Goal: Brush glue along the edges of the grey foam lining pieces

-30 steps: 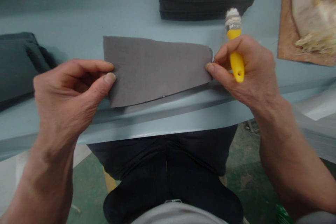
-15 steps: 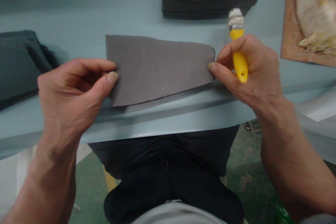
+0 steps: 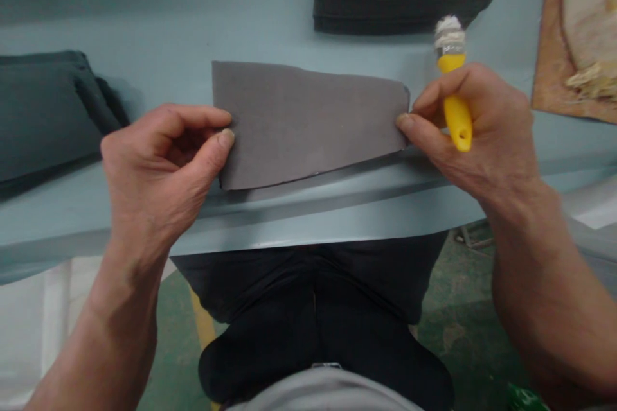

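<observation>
A flat grey piece of fabric-like sheet (image 3: 308, 125), wider at its left end, is stretched between my two hands over the table's front edge. My left hand (image 3: 166, 160) pinches its left end between thumb and forefinger. At the narrow right end, the thumb and forefinger of my right hand (image 3: 482, 122) pinch the sheet too. A yellow-handled paintbrush (image 3: 457, 115) is also tucked in my right hand, lying between the fingers with its whitish, caked bristles pointing away from me.
On the light blue table (image 3: 159, 19) a thick stack of dark grey sheets (image 3: 414, 3) lies at the back. A dark greenish stack (image 3: 38, 115) is at the left. A brown board (image 3: 549, 70) with crusted yellowish material (image 3: 590, 80) lies at the right.
Everything sits slightly farther right in the view, stacks and board included. Both hands keep their pinch on the grey sheet, and the brush stays in my right hand.
</observation>
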{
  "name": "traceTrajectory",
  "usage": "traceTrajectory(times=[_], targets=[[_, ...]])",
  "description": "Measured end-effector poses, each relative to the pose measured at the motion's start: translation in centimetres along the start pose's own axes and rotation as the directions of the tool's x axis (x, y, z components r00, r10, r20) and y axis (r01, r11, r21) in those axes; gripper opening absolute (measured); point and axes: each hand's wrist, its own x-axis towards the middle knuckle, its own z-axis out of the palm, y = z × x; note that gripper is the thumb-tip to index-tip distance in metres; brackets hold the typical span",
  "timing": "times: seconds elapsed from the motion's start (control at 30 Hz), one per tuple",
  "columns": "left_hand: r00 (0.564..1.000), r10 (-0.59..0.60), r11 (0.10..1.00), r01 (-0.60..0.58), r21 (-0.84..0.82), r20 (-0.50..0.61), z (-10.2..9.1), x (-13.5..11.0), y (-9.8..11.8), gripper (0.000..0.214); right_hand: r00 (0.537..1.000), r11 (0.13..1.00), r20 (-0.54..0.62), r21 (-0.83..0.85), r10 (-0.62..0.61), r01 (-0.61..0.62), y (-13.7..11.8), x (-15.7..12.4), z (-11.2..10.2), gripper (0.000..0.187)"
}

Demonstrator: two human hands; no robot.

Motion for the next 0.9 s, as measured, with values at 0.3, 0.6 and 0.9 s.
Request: traceTrajectory(times=[0.3,0.6,0.9], targets=[[1.0,0.013,0.995,-0.014,0.098,0.007,-0.17,-0.22,0.05,0.017,1.0,0.999,0.001,0.037,0.014,-0.014,-0.18,0.09,-0.02,0.018],[1.0,0.013,0.991,-0.016,0.13,0.025,-0.37,-0.35,0.35,0.016,1.0,0.999,-0.007,0.044,0.023,-0.023,-0.15,0.03,0.09,0.017],[0.986,0.159,0.973,-0.166,0.159,0.054,-0.18,-0.49,-0.34,0.018,0.999,1.0,-0.039,-0.011,0.005,-0.005,0.22,-0.11,0.32,0.017]])
